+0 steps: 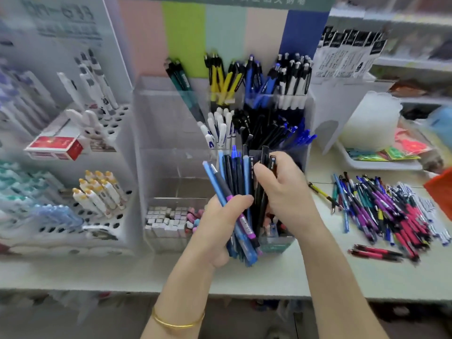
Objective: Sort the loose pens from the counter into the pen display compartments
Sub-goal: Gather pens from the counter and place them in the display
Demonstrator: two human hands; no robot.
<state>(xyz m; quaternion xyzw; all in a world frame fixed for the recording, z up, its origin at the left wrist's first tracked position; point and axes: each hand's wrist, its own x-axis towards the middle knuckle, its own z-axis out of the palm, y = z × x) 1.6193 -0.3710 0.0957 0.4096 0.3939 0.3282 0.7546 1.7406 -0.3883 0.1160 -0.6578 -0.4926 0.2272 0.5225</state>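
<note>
My left hand (220, 231) grips a bundle of blue and dark pens (234, 182), fanned upward in front of the clear pen display (171, 133). My right hand (283, 189) pinches black pens (263, 172) at the bundle's right side. The display's back compartments hold teal, yellow, blue and white pens; middle ones hold white, black and blue pens. Its left compartments look empty. A heap of loose pens (391, 206) lies on the counter to the right.
A white perforated rack (97, 204) of correction pens and a red box (56, 146) stand to the left. Erasers (168, 221) fill the display's front tray. A white tray (381, 162) with packets sits at back right. An orange thing (440, 192) pokes in at the right edge.
</note>
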